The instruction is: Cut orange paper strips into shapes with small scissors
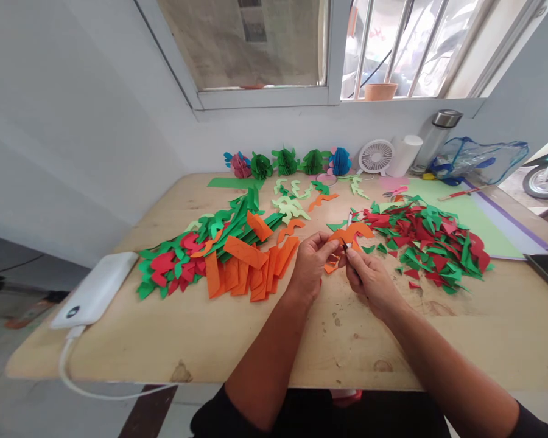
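The left hand (314, 260) is pinching a wavy orange paper strip (360, 230) running rightward above the slim dark tool (345, 246) the right hand (371, 281) is gripping.

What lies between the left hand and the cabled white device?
In the head view: orange paper pieces nearer the left hand, then red and green paper cut-outs.
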Tool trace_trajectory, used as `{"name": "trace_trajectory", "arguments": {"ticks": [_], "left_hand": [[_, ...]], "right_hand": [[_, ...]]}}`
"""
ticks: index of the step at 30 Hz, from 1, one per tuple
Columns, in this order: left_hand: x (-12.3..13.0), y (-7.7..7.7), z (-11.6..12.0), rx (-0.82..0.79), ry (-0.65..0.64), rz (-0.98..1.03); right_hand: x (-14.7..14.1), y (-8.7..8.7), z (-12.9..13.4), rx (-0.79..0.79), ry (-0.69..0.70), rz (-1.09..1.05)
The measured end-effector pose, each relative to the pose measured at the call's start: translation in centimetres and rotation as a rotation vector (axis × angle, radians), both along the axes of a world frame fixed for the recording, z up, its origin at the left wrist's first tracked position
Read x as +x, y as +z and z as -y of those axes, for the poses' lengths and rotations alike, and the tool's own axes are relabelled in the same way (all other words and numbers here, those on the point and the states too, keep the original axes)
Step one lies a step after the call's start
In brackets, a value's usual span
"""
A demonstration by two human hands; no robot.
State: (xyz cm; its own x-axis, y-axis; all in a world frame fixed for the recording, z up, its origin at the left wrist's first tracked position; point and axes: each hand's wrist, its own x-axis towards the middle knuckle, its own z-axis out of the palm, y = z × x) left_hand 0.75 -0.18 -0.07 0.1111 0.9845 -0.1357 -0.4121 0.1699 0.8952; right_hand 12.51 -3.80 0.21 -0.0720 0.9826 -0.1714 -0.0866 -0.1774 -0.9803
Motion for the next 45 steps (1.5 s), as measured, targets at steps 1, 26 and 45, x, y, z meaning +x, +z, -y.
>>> {"name": "trace_trajectory", "arguments": {"ticks": [1,26,45], "left_hand": [[-0.01,-0.01,0.00,0.002,-0.001,0.000],[-0.10,0.22,0.10,-0.008,0.003,-0.012],[-0.10,0.25,0.13,-0.005,0.008,-0.013]], "right_hand": [[0.01,-0.01,0.00,0.000,0.000,-0.003],[0.03,-0.15,-0.12,-0.028,-0.001,-0.053],[0.03,-0.17,-0.12,-0.026,0.000,-0.047]]}}
